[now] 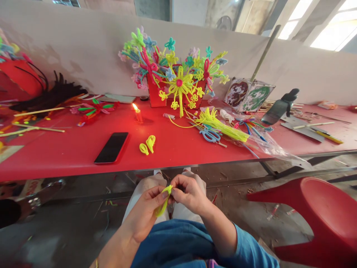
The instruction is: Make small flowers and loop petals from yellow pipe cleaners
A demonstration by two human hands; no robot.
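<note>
Red covers the long table (69, 156), which carries the whole working stock; a red stool (329, 208) stands apart on the right. At the rear of the tabletop, flowers (180, 82) of fuzzy stems in many colours spread from a red box (156, 93). A bundle of yellow stems (223, 126) lies in front and to the right, partly in clear plastic.

Both hands were found off the table, above the worker's lap. Left hand (150, 206): thumb and forefinger closed on a yellow piece, the remaining fingers partly hidden. Right hand (189, 193): fingertips pinched together at the upper end of that same piece.

On the table nearest the worker lie a dark phone (112, 147) and, beneath the edge of the bundle, blue scissors (209, 135), touched by neither hand. A lit candle (138, 116) stands upright behind two yellow loops (150, 143).

Smallest on the list, the yellow piece (161, 210) is held between the hands, its wider part hanging below the left thumb. Judgement: the step appears to be shaping or twisting its end. The next move calls for a steady left pinch and a small, controlled turn by the right fingertips.
</note>
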